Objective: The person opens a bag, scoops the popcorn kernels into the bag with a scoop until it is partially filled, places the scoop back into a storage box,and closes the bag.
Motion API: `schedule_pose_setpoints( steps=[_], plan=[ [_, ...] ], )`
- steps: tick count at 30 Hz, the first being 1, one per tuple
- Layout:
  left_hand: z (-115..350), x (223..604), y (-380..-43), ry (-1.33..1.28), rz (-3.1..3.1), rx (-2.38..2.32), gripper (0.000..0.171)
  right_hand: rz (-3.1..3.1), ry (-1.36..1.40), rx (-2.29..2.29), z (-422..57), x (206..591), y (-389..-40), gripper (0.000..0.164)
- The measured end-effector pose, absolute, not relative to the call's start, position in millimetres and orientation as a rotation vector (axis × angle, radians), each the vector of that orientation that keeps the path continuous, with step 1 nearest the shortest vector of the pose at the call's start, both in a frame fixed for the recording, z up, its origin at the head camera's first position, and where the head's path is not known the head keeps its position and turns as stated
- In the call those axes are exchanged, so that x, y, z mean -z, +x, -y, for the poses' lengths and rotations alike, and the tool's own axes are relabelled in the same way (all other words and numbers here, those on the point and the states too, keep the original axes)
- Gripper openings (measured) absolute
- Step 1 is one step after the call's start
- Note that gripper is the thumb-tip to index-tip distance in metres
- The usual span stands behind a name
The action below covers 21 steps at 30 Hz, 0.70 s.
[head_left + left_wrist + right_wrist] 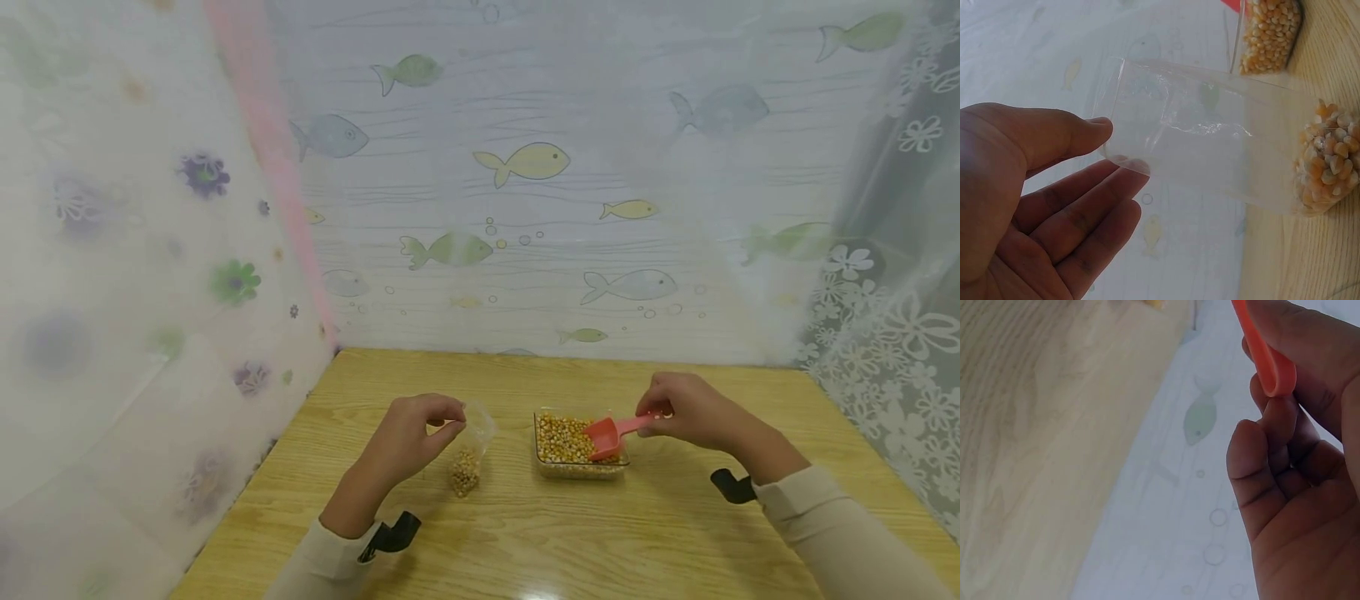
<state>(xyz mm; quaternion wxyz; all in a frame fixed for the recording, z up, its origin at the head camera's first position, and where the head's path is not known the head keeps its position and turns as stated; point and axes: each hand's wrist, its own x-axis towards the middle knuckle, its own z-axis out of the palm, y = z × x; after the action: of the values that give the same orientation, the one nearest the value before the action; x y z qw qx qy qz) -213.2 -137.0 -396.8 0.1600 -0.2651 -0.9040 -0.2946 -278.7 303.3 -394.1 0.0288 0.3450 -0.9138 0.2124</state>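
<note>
My left hand (420, 429) pinches the top edge of a clear plastic bag (1204, 131) between thumb and fingers. Corn kernels (1330, 156) fill the bottom of the bag, which hangs close over the table. To its right stands a clear rectangular container (581, 473) full of yellow corn kernels (562, 437). With thumb and fingers my right hand (686, 408) grips the handle of a red scoop (604, 438). The scoop's bowl lies at the kernels on the container's right side. In the right wrist view only the end of the scoop's handle (1277, 378) shows.
The light wooden table (525, 542) reaches back to a curtain (450, 192) printed with fish. A flower-patterned sheet (187, 333) borders the left side, and a white-flowered sheer one (900, 325) the right. A black wrist mount (397, 533) sits at the left sleeve, another (731, 486) at the right.
</note>
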Motion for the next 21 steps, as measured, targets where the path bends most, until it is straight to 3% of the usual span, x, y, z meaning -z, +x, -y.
schedule_pose_setpoints(
  steps=[21],
  plan=[
    [135.5,397.8,-213.3,-0.753,2.592,0.857,0.008,2.817,1.109,-0.531,-299.7,413.7,-275.8,0.01]
  ],
)
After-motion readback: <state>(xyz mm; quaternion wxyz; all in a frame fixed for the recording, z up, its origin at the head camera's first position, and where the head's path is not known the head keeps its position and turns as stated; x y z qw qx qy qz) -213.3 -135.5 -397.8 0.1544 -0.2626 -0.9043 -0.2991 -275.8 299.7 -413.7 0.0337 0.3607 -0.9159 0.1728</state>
